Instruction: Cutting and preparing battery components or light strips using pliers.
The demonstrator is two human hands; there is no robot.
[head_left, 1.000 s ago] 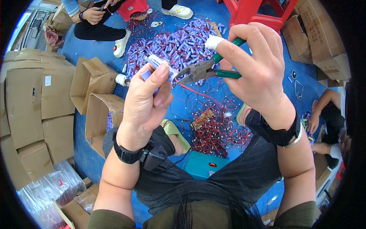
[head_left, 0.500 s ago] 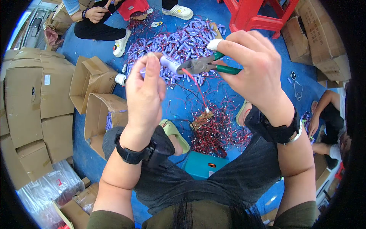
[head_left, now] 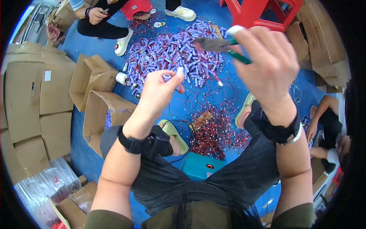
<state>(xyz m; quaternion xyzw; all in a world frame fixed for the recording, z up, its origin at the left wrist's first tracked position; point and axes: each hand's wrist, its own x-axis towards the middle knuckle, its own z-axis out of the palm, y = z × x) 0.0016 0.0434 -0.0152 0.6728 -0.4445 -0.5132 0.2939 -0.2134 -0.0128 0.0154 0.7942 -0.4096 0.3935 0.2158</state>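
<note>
My left hand [head_left: 158,87] is closed around a purple cylindrical battery cell [head_left: 167,78], one end of it facing up between the fingers. Up to the right, my right hand [head_left: 268,65] grips green-handled cutting pliers [head_left: 213,44], smeared by motion. Their jaws are apart from the cell in my left hand. Something red shows at the jaw tips, perhaps a wire, but blur hides how it is held. Beneath both hands spreads a large pile of purple battery cells [head_left: 160,53] with red wires. Nearer me lies a tangled heap of red and black wires [head_left: 209,139] with white plugs.
Open cardboard boxes [head_left: 89,114] stand at the left, one with cells inside, beside stacked cartons [head_left: 24,91]. A teal box [head_left: 196,166] sits between my feet. Across the pile, another person's hand [head_left: 97,15] holds a small tool. A red stool [head_left: 251,17] stands far right.
The pliers have pulled away from the cell, up and to the right. My left hand has moved right and lower, turning the cell. The red wire no longer runs from the cell.
</note>
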